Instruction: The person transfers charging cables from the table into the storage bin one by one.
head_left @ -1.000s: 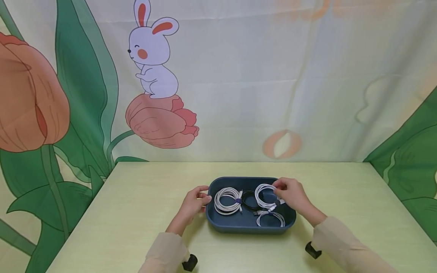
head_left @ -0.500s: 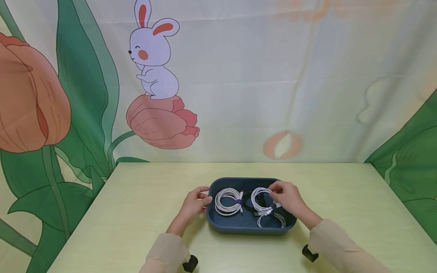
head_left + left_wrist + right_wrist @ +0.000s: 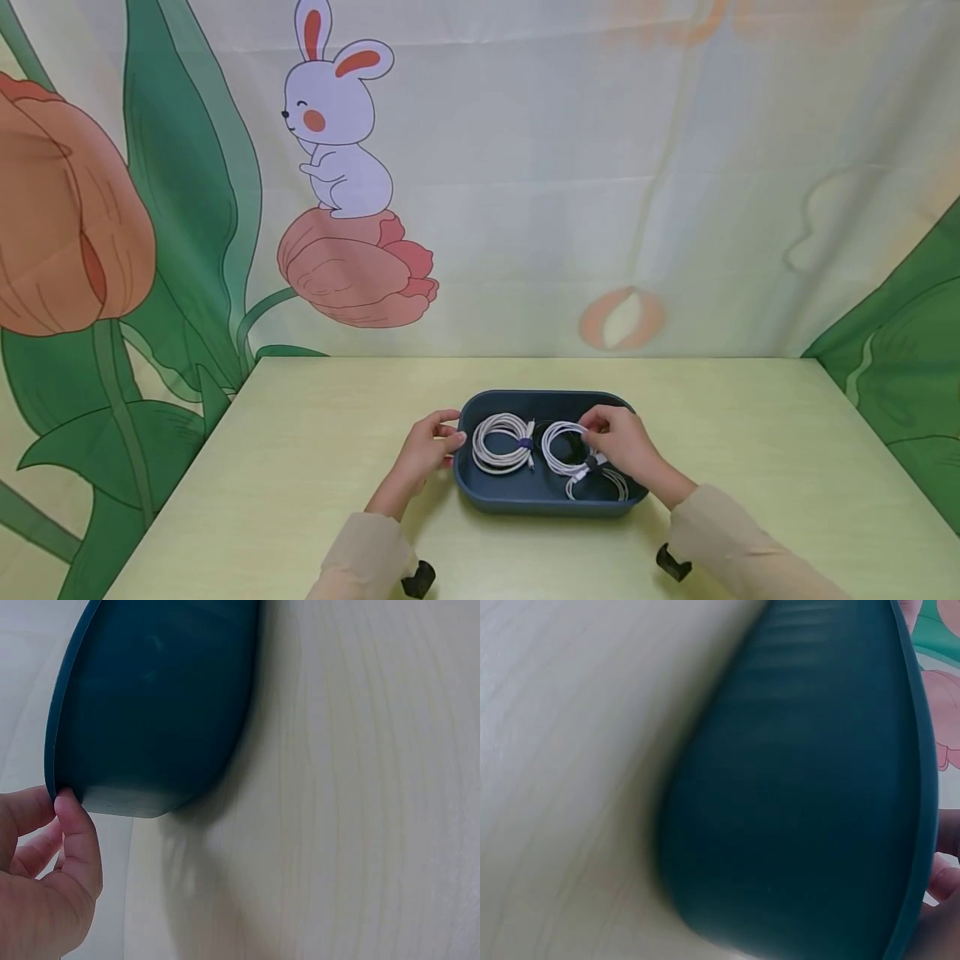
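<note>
A dark blue oval bin stands on the table with coiled cables in it. My left hand pinches its left rim between thumb and fingers, as the left wrist view shows on the bin wall. My right hand reaches over the right end and pinches a white cable coil with a dark tie. Under that coil a black cable partly shows. A thinner white cable lies at the front right. At the left sits a thick white coil with a purple tie.
The light wood-grain table extends around the bin on all sides. Behind its far edge hangs a cloth backdrop printed with a rabbit, tulips and leaves. In the right wrist view the bin's outer wall hides most of the right hand.
My right hand has moved left and slightly toward me, carrying the white cable coil over the black cable toward the bin's middle. The left hand has stayed at the rim.
</note>
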The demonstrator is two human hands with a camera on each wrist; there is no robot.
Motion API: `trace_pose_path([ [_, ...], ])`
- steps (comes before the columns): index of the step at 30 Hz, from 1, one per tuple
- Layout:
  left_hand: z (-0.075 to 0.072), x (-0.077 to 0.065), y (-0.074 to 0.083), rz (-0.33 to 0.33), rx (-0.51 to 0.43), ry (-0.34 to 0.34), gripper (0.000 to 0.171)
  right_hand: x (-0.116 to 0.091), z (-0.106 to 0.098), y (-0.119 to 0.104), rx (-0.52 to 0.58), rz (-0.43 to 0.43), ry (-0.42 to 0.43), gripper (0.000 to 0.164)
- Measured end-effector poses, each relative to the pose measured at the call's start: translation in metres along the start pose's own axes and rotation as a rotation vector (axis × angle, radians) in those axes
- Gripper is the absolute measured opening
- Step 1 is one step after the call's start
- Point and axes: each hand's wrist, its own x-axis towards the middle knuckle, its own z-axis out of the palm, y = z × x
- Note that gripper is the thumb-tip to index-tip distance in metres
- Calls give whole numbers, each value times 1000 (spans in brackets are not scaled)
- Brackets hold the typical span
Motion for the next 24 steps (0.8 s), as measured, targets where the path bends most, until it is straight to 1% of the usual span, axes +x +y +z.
trace_pose_path([
  [6,0,0,1,-6,-5,3,38,-1,3,-1,-21,-13,6,7],
  [11,0,0,0,3,-6,-1,38,-3,7,-4,-41,-1,-14,7],
  [16,1,0,0,9,-10,0,38,-2,12,-3,-41,5,-29,8],
  [24,1,1,-1,8,-12,-1,39,-3,19,-2,-24,5,-30,7],
])
